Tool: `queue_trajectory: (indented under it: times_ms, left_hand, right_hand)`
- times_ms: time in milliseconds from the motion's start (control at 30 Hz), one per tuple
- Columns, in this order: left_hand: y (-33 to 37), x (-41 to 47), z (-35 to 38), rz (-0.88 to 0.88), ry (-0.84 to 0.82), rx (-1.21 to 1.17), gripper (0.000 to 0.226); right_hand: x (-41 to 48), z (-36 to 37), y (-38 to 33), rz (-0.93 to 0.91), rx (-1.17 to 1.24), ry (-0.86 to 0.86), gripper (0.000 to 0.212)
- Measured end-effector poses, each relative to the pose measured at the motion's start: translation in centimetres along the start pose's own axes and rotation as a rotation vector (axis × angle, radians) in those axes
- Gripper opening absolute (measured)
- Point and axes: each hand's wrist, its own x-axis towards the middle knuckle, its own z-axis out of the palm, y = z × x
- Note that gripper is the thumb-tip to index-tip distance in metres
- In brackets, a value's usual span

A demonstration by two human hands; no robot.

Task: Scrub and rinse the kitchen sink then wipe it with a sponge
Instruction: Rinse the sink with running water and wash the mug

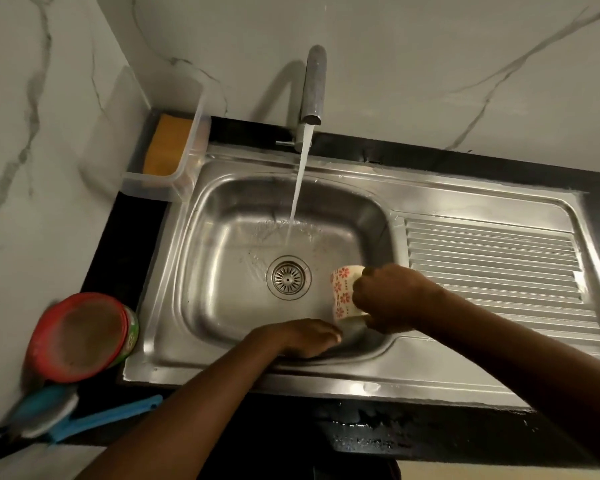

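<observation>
1. Sink (222, 209): the steel basin is set in the black desk (132, 244) right in front of me. Its floor is wet, and I can make out no suds or grime. I judge this to be the rinse, with most of the scrubbing done.
2. Drainboard (492, 265), right of the basin, is shiny. I cannot tell whether it has been scrubbed.
3. Tap (314, 84) is on, and its stream (300, 188) lands on the basin floor just behind the drain. Shutting it off is left to do.
4. Red-lidded tub (80, 336) and blue-handled brush (108, 417) lie on the desk at the left, well apart from my hands.
5. Left hand (302, 337) lies flat against the near wall of the basin, fingers straight, holding nothing.
6. Right hand (385, 299) is curled round a flowered pad (342, 292), working it at the near right side of the basin floor, beside the drain.
7. Yellow sponge (167, 143) sits in a clear tray (184, 181) at the back left corner, touched by neither hand. If that is the sponge meant, the final wipe is not yet begun.
8. Strainer (288, 278) looks free of scraps, so the water should drain.
</observation>
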Motion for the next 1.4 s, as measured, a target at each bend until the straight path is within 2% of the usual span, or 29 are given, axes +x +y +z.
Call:
queue_trajectory:
  times_ms: [133,300,400,467,600,700,867,933,1100,1400]
  left_hand:
    - [1.0,1.0,1.3,0.033,-0.062,-0.053,0.041]
    - [-0.6,0.3,1.2,-0.006,0.0,-0.045,0.044]
    - [-1.9,-1.2,0.3,-0.03,0.025,-0.008,0.043]
    - [-3.0,-2.3,-0.3,-0.052,0.038,-0.008,0.037]
    - [-5.5,-4.5,-1.8,-0.095,0.207,-0.129,0.033]
    - [-7.0,-5.7,-2.9,-0.111,0.38,-0.206,0.031]
    - [-8.0,-6.8,-5.6,-0.116,0.589,-0.264,0.034]
    - [-7.7,-6.9,-7.2,-0.098,0.666,-0.286,0.029]
    - [-6.6,-5.3,-12.9,0.003,0.872,-0.465,0.029]
    - [-0.9,-2.5,-21.4,0.213,0.879,-1.103,0.056]
  right_hand:
    - [-0.7,2.1,1.2,0.093,0.128,0.079,0.041]
    - [-0.2,3.3,2.5,0.383,0.841,0.296,0.039]
    - [0.4,3.5,2.4,0.505,1.098,0.381,0.043]
    - [1.0,3.6,2.0,0.541,1.159,0.427,0.047]
    - [1.9,3.6,0.7,0.604,1.25,0.463,0.052]
    - [2.4,3.6,-0.7,0.593,1.473,0.478,0.052]
    - [3.4,2.6,-3.0,0.587,1.784,0.52,0.037]
    - [3.5,1.8,-3.6,0.572,1.893,0.543,0.034]
    - [3.6,0.5,-4.4,0.567,1.996,0.665,0.035]
    - [4.1,-1.1,-3.8,0.56,1.994,0.807,0.037]
